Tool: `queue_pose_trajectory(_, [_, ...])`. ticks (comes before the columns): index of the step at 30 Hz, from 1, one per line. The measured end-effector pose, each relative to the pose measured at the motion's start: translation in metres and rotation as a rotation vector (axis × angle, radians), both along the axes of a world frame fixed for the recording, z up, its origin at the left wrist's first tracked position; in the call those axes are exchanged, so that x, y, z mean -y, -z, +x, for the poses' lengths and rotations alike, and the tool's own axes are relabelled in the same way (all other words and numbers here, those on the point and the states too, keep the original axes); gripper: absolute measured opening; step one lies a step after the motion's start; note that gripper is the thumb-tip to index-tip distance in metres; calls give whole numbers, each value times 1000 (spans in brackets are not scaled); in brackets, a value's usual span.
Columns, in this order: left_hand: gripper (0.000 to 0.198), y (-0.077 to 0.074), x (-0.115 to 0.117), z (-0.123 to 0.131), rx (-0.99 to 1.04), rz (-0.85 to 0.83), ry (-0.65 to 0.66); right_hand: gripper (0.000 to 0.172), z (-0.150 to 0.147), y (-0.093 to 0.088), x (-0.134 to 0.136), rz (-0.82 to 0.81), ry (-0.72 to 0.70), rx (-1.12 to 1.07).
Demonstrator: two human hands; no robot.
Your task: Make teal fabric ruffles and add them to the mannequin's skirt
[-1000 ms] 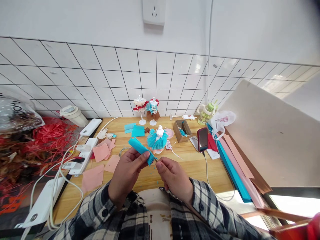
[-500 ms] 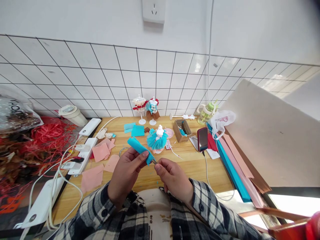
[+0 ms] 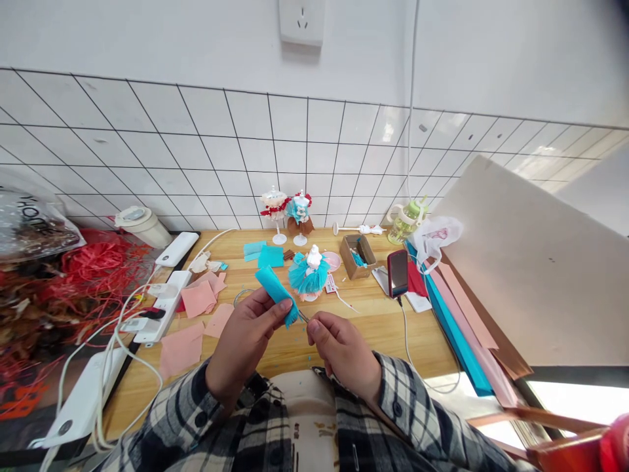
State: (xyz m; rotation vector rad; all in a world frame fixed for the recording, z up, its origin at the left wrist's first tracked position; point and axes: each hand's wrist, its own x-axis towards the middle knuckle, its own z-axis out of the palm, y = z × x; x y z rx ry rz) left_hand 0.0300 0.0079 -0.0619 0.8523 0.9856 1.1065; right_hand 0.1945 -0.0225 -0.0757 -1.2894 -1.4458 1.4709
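Observation:
My left hand (image 3: 248,341) pinches a folded strip of teal paper (image 3: 275,292) with a fringed lower end. My right hand (image 3: 341,351) is closed around a small pair of scissors (image 3: 303,317) whose metal tip meets the fringed end of the strip. Both hands are raised over the front part of the wooden table (image 3: 378,324). Just beyond them stands a small mannequin in a teal fringed dress (image 3: 309,272).
Pink paper squares (image 3: 184,344) and white power strips (image 3: 162,305) lie left. Two more dressed mannequins (image 3: 289,213) stand by the tiled wall. A small cardboard box (image 3: 358,255), a red phone (image 3: 398,272) and long coloured sheets (image 3: 459,328) are right. Red raffia (image 3: 93,265) fills the left.
The teal strip has tilted slightly more upright in my left hand and shifted a little right. My right hand has stayed at its fringed end with the scissors.

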Motion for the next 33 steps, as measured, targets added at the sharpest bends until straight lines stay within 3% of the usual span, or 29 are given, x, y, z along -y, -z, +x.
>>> queue_pose_trajectory(21, [27, -2, 2, -1, -38, 35, 62, 48, 0, -3, 1, -18, -34, -41])
queue_pose_trajectory(33, [22, 2, 0, -4, -24, 45, 90, 44, 1, -4, -2, 0, -43, -25])
